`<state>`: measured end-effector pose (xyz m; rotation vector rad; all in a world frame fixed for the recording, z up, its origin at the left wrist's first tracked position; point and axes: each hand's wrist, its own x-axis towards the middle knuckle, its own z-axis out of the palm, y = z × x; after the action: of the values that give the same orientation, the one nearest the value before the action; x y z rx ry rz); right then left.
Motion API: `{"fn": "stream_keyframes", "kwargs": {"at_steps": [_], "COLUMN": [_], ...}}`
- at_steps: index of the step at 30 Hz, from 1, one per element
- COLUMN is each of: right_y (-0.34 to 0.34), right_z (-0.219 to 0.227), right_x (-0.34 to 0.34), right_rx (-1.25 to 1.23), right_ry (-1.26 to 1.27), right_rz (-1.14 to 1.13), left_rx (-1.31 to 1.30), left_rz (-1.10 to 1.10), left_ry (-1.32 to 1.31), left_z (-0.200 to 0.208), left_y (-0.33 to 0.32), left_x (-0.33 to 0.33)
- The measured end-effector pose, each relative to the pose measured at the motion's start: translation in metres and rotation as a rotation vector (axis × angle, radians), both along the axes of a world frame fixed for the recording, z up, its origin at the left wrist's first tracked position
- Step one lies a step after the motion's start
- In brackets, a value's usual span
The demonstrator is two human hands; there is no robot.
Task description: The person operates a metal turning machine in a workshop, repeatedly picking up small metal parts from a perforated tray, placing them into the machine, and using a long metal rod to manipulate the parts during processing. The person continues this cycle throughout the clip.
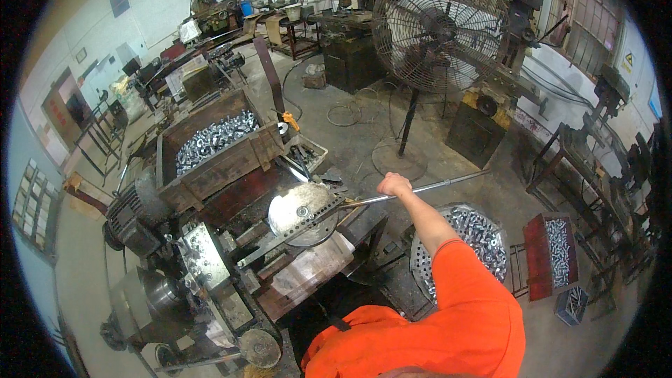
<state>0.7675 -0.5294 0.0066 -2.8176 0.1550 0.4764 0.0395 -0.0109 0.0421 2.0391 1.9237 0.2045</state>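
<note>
My right hand (395,185), on a bare forearm out of an orange sleeve, is closed around a long metal lever bar (437,186). The bar slants from the machine's middle out to the right. Its inner end meets a perforated flat bar (297,225), which lies across a round metal disc (288,204) on the machine top. A bolt or hub sits at the disc's centre. Pale, worn sheet material (313,264) covers the near edge of the machine. My left hand is not in view.
A wooden-sided bin (210,185) of small metal parts stands left behind the disc. At right are a perforated round tray (422,266) and a red bin (537,266) of similar parts, plus a blue crate (572,306). A large pedestal fan (441,28) stands ahead.
</note>
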Motion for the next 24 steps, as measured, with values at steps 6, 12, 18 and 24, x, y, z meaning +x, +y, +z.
{"fn": "stream_keyframes", "kwargs": {"at_steps": [6, 12, 18, 24], "right_y": [0.002, -0.001, 0.001, -0.001], "right_z": [0.006, -0.004, 0.004, -0.002], "right_x": [-0.003, 0.002, 0.0, 0.004], "right_rx": [-0.001, -0.023, -0.01, -0.009], "right_ry": [0.031, 0.0, 0.043, 0.051], "right_rz": [-0.008, 0.01, 0.018, 0.025], "left_rx": [-0.005, -0.018, -0.013, -0.053], "left_rz": [-0.012, -0.019, 0.027, -0.008], "left_ry": [-0.014, -0.045, -0.022, 0.007], "left_z": [-0.008, -0.012, 0.004, -0.005], "left_y": [0.004, 0.009, -0.007, 0.008], "left_x": [-0.006, -0.008, 0.003, -0.01]}}
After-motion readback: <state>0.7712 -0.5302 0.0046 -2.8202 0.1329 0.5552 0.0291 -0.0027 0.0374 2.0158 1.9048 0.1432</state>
